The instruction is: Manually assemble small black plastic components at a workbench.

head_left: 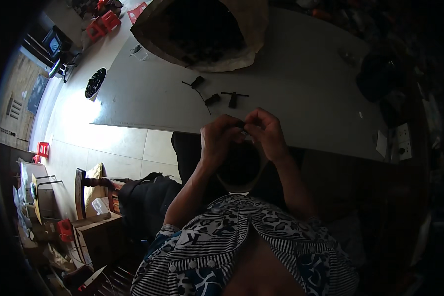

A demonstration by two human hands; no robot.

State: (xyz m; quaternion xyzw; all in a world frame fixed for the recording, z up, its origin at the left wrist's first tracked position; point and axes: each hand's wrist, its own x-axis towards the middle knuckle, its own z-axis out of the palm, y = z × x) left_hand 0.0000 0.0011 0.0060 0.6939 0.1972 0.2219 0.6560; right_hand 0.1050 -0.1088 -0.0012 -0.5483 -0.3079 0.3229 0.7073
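Observation:
My left hand (219, 137) and my right hand (266, 134) meet at the table's near edge, fingers pinched together. Between their fingertips is a small dark piece (243, 127), too dim and covered for its kind to show. Below them, between my legs, stands a round bucket (238, 188) with a dark inside. Just beyond my hands, three small black parts lie on the grey table (301, 79): one black part with a thin rod (197, 82), a second (212, 100) nearer me, and a T-shaped one (233, 100) to its right.
A large open paper sack (222, 66) of dark pieces sits at the table's far side, with a clear cup (139, 53) to its left. On the floor at left is a bucket of black pieces (95, 84). A wooden chair (80, 192) and cardboard box (99, 237) stand lower left.

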